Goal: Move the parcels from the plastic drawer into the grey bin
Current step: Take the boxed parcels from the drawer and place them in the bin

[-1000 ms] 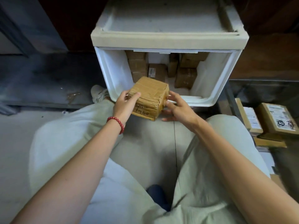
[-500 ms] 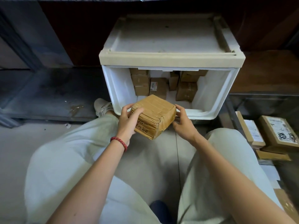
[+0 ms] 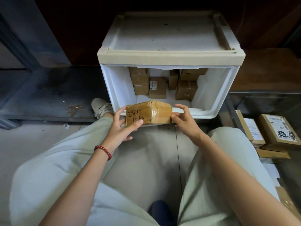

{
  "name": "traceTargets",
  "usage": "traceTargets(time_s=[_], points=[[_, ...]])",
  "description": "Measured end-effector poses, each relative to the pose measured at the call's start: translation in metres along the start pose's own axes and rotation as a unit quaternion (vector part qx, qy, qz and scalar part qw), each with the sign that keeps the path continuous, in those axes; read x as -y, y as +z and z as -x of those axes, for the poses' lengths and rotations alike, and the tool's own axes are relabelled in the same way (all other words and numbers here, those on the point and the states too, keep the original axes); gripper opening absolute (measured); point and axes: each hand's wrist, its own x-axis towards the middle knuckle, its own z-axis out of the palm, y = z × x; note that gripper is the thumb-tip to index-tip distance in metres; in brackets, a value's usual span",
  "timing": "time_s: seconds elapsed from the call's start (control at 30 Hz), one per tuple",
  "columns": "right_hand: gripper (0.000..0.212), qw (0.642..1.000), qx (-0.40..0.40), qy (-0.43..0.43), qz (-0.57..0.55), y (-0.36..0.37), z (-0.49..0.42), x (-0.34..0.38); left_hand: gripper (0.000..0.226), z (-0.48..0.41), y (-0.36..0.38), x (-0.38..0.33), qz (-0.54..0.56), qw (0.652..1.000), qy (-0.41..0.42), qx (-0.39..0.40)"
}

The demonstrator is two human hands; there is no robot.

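Right now, nearest to me, both forearms reach out over my knees, and between them I hold one taped brown parcel (image 3: 149,114) in the air, just in front of the drawer's front lip. My left hand (image 3: 121,128) grips its left end, thumb across the face with the handwriting and fingers underneath. My right hand (image 3: 184,119) is only partly closed: its fingertips (image 3: 173,117) touch the right end, while the upper fingers are spread and lifted off the cardboard. So the left hand seems to carry most of the load, and the parcel sits nearly level, written face toward me.

To my right, near my knee, lies the grey bin (image 3: 231,108) with its dark rim. Several flat boxes (image 3: 275,132) with printed labels already rest inside, so I judge that part of the job is done. How many went in, I cannot tell.

Farther out, the white plastic drawer (image 3: 114,85) stands pulled open. About half a dozen small brown parcels (image 3: 157,87) stand crowded against its back wall, and the front of its floor is bare. Those are still to be moved, plus the one in my hands, so I would put the task somewhere around the middle. Next, I reckon, this parcel swings right and down into the bin.
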Motion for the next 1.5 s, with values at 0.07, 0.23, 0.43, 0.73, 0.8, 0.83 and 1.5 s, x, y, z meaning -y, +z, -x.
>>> traceTargets(time_s=[0.07,0.23,0.43,0.73,0.8,0.83,1.5], points=[[0.034,1.000,-0.012,0.000,0.003,0.001,-0.002,-0.004,0.093,0.000,-0.001,0.000,-0.013,1.000,0.002,0.008],[0.018,0.997,-0.044,0.024,-0.057,0.002,-0.002,0.002,0.079,-0.005,0.003,0.001,-0.025,1.000,0.007,-0.007],[0.032,0.997,-0.033,0.037,-0.051,0.002,0.001,0.011,0.076,-0.013,0.004,0.001,0.001,0.999,-0.008,-0.049],[0.054,0.999,0.031,-0.022,-0.018,-0.020,0.017,0.045,0.059,-0.027,0.032,-0.038,0.017,0.998,0.024,-0.050],[0.058,0.999,0.009,-0.039,-0.020,-0.031,0.022,0.052,0.061,-0.028,0.044,-0.047,0.000,0.998,0.042,-0.042],[0.059,0.999,0.001,-0.050,-0.021,-0.038,0.025,0.057,0.058,-0.028,0.050,-0.052,-0.012,0.998,0.057,-0.037],[0.052,0.959,-0.280,-0.017,-0.021,-0.232,0.124,0.027,0.043,-0.016,0.284,-0.121,-0.118,0.960,0.167,0.193]])
